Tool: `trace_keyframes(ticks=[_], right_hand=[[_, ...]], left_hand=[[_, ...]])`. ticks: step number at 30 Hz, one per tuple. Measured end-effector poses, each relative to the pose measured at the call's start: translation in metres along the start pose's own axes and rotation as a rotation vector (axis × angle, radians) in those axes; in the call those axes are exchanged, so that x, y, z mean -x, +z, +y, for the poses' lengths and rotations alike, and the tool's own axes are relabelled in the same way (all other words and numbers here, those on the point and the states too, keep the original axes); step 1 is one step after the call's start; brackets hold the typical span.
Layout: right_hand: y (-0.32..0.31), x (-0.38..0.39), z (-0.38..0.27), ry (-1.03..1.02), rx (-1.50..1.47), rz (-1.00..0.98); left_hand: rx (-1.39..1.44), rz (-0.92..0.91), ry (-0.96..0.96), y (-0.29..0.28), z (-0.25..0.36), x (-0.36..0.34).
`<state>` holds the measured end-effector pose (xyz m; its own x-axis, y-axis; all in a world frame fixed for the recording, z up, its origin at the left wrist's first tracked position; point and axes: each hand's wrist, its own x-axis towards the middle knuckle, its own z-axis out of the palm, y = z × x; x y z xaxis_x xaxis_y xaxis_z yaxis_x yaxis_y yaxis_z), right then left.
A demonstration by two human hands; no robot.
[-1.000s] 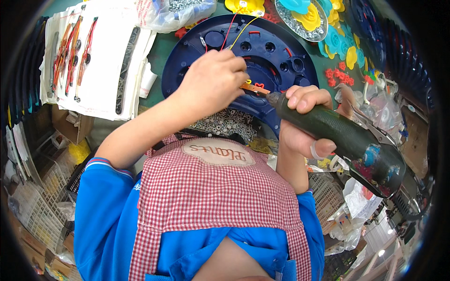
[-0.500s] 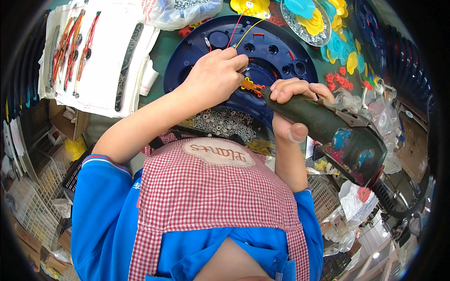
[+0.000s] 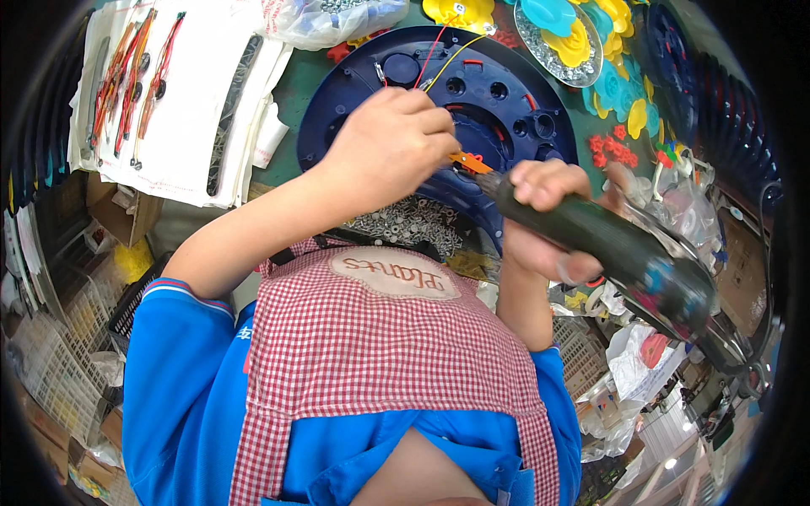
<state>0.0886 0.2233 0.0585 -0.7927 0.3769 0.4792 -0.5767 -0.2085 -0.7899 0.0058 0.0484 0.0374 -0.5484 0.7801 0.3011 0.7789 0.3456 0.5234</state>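
The right hand (image 3: 548,183) grips a dark tool (image 3: 603,232) near the blue round piece (image 3: 498,110), far middle. The left hand (image 3: 396,139) curls; I can't tell what it pinches. This looks like tool work; next needs steady aim.

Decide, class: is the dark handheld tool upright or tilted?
Tilted: the dark handheld tool, gripped in the right hand, slants across the view, its side showing lengthwise.
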Motion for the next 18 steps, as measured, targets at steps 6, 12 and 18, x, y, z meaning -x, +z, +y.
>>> trace_keyframes(ticks=[6,12,18], right_hand=[[-0.005,-0.023,-0.025,0.05,-0.139,-0.216],[0.005,-0.04,-0.016,0.05,-0.211,-0.166],[0.018,-0.027,0.0,-0.048,0.011,-0.029]], left_hand=[[0.119,0.028,0.126,0.012,0.005,-0.007],[0.052,0.197,0.067,0.003,0.005,-0.012],[-0.068,0.118,-0.04,0.001,0.007,0.007]])
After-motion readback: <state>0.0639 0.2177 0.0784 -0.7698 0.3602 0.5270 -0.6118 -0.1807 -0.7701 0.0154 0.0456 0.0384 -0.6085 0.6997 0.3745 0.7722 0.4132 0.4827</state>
